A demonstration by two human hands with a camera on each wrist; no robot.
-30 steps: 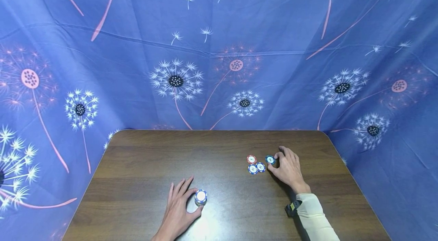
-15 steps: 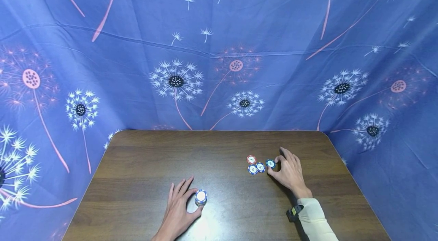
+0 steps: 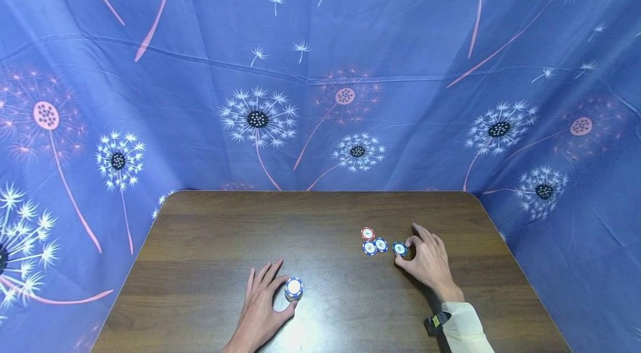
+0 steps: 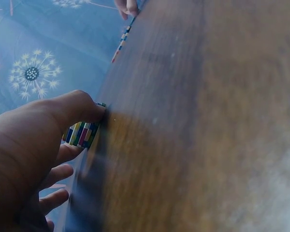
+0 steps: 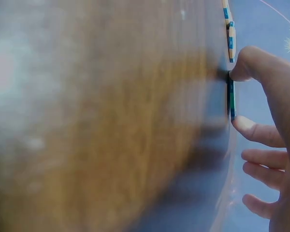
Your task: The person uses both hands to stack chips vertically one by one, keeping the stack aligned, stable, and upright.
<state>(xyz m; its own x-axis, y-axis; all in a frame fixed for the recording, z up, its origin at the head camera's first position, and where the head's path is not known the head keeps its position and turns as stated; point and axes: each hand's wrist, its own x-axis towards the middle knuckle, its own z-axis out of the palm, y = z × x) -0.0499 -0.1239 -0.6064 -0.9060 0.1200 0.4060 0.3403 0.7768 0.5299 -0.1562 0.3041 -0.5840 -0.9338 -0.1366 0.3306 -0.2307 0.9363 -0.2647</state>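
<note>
My left hand (image 3: 261,302) pinches a short stack of poker chips (image 3: 294,287) between thumb and index finger, the other fingers spread. The top chip is blue and white; striped edges of several colours show on the stack (image 4: 81,134) in the left wrist view. Further right, my right hand (image 3: 428,264) holds a single dark green-blue poker chip (image 3: 399,249) by its edges, thumb at the near side and index finger at the far side. That chip (image 5: 233,99) lies flat, close over the tabletop, in the right wrist view.
Left of the right hand lie a red chip (image 3: 368,233) and two blue chips, one (image 3: 369,248) touching the other (image 3: 381,244). The brown wooden table (image 3: 225,225) ends at a blue dandelion-print cloth (image 3: 310,119). A black device (image 3: 437,322) sits on the right wrist.
The right hand has drawn the dark green-blue chip toward the near edge and slightly right, away from the red and blue chips. The left hand and the stack stay put.
</note>
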